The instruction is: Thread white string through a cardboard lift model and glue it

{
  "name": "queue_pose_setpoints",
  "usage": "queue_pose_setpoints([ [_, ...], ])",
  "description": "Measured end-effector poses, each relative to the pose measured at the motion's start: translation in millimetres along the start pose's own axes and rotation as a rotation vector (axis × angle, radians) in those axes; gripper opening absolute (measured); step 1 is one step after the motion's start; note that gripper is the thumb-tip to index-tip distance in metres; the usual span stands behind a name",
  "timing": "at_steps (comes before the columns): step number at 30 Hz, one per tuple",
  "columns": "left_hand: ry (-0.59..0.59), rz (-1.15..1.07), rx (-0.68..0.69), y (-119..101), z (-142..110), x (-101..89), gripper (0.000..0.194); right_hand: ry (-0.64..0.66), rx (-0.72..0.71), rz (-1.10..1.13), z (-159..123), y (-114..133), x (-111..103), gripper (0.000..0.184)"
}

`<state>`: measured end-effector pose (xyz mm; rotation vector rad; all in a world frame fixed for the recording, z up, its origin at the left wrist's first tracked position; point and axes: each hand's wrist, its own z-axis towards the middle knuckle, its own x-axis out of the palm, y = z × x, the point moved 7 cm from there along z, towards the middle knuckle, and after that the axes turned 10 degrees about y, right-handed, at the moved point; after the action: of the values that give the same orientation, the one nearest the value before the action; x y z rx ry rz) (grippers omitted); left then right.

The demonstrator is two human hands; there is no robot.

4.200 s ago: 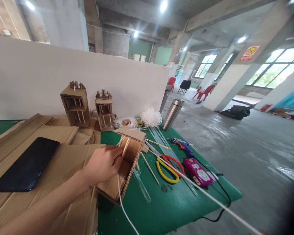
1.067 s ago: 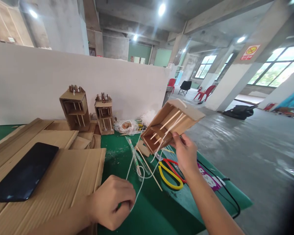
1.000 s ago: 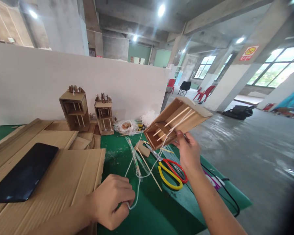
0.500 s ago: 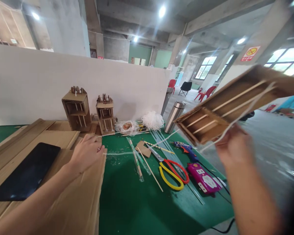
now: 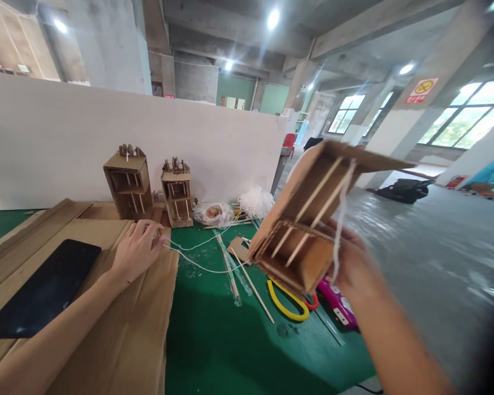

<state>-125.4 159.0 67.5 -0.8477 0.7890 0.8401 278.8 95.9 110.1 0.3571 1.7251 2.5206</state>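
Observation:
My right hand (image 5: 352,255) grips an open cardboard box (image 5: 267,236) by its side, holding it tilted above the table's right part. Wooden sticks run across the box's two compartments, and a white string (image 5: 341,219) hangs over its edge. My left hand (image 5: 138,244) is closed on white string (image 5: 206,270) at the cardboard sheet's edge; the string sags from its fingers towards the box. Two similar small cardboard boxes, one larger (image 5: 127,184) and one smaller (image 5: 177,195), stand upright by the white partition with rounded pieces on top.
A black tablet (image 5: 45,288) lies on cardboard sheets (image 5: 119,329). On the green table (image 5: 230,351) are a wooden stick (image 5: 253,285), wrapped sticks (image 5: 228,269), scissors with yellow-red handles (image 5: 286,307), and a purple case (image 5: 337,302), partly behind the box. White string is heaped (image 5: 255,203) behind.
My right hand has brought the box left and down, turning it steeper; it now covers the steel flask and glue gun. The string between my hands has slackened. My left hand has shifted slightly left.

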Motion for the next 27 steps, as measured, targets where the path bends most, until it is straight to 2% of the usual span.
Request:
queue_pose_setpoints([
  [4,0.065,-0.208,0.043,-25,-4,4.7,0.017,0.23,0.182,0.086,-21,-34,58,0.033],
  [7,0.224,-0.455,0.095,-55,-14,24.3,0.032,0.356,0.238,0.112,-32,-50,91,0.038],
  [11,0.451,-0.848,0.082,-83,-28,56.1,0.043,0.511,0.283,0.131,-39,-60,116,0.039],
  [16,0.593,-1.192,-0.038,-85,-34,72.2,0.047,0.707,0.275,0.076,-44,-64,129,0.039],
  [19,0.591,-1.314,-0.087,-82,-35,75.2,0.051,0.751,0.226,0.018,-43,-69,131,0.037],
  [21,0.547,-1.365,-0.117,-79,-36,77.2,0.058,0.725,0.189,-0.018,-40,-74,128,0.037],
  [24,0.421,-1.385,-0.142,-75,-38,76.2,0.065,0.64,0.143,-0.081,-33,-84,119,0.035],
  [27,0.266,-1.337,-0.146,-72,-42,68.3,0.063,0.564,0.113,-0.146,-28,-93,110,0.031],
])
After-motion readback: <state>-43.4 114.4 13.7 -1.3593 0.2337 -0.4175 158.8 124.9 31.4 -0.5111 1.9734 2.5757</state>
